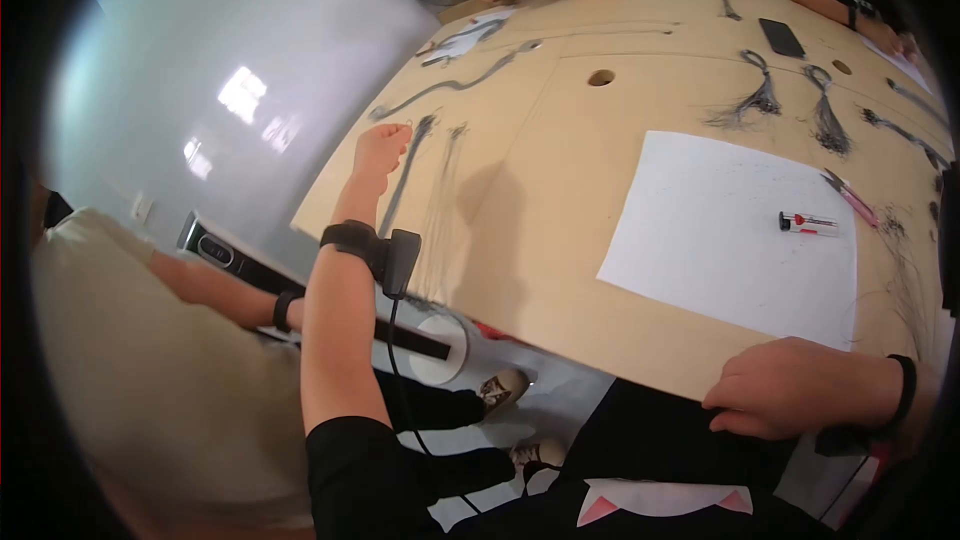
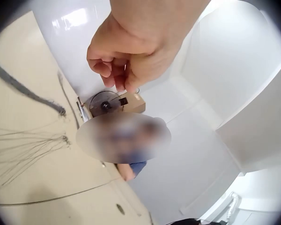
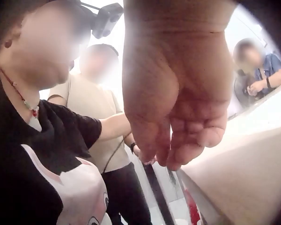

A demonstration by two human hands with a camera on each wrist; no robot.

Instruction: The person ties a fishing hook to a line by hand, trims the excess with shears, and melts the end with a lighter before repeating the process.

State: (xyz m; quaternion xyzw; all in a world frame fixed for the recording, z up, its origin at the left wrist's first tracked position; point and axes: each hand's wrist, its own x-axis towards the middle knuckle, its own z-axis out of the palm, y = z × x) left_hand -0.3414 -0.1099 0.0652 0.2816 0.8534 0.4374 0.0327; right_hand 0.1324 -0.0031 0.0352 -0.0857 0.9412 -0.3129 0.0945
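Note:
My left hand (image 1: 383,152) is raised over the table's left side, thumb and fingertips together. A small thin dark loop (image 1: 408,123) shows at its fingertips; in the left wrist view the hand (image 2: 131,56) pinches this fine strand. Beside it lies a grey bundle of strands (image 1: 408,172), with fine loose strands (image 1: 446,200) to its right. My right hand (image 1: 800,385) is at the table's near edge, by the lower corner of a white sheet (image 1: 720,240). In the right wrist view its fingers (image 3: 178,140) hang loosely curled, with nothing visible in them.
A marker-like tube (image 1: 808,225) and pink-handled scissors (image 1: 855,202) lie on or beside the sheet. Tied bundles (image 1: 760,90), a phone (image 1: 781,38) and a long grey strip (image 1: 450,85) lie farther back. People sit across the table (image 1: 560,140); another person (image 1: 170,340) is at the left.

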